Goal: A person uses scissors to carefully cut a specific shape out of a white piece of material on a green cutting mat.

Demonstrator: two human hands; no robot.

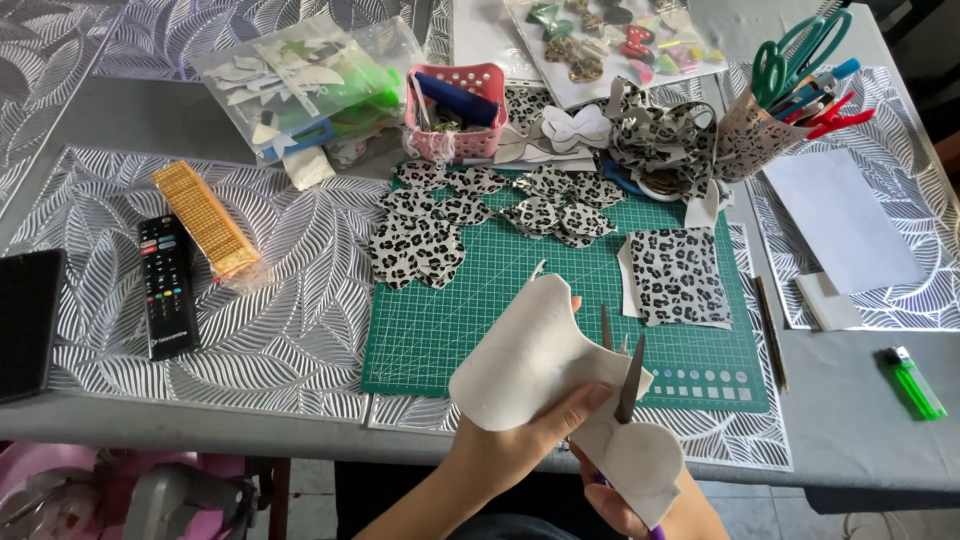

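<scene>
Cutting is in progress at the near edge of the green mat [480, 310]. The left hand [520, 440] pinches a pale, bow-shaped piece [535, 355] just in front of the mat, thumb and fingers closed on its lower edge. The piece's long axis runs from upper left to lower right, with its larger lobe up over the mat's near edge and a smaller rounded lobe low and to the right. The right hand [625, 505] is partly hidden under that small lobe; it grips the scissors [625, 375], whose handle is out of sight. The two blades stand slightly apart, pointing up and away, at the piece's narrow waist just right of the left thumb. The left hand is the nearer one to the larger lobe.

On the mat's right part lies one square of leopard-print fabric [678, 277]. Along the mat's far-left edge lies a cluster of cut leopard-print shapes [470, 215], too overlapped to count. Left of the mat are one black remote [166, 285] and one gold strip [207, 218]. Right of the mat, one green lighter [912, 382]. Beyond the mat stand one pink basket [456, 108] and one leopard-print cup [752, 135] holding scissors and pens.
</scene>
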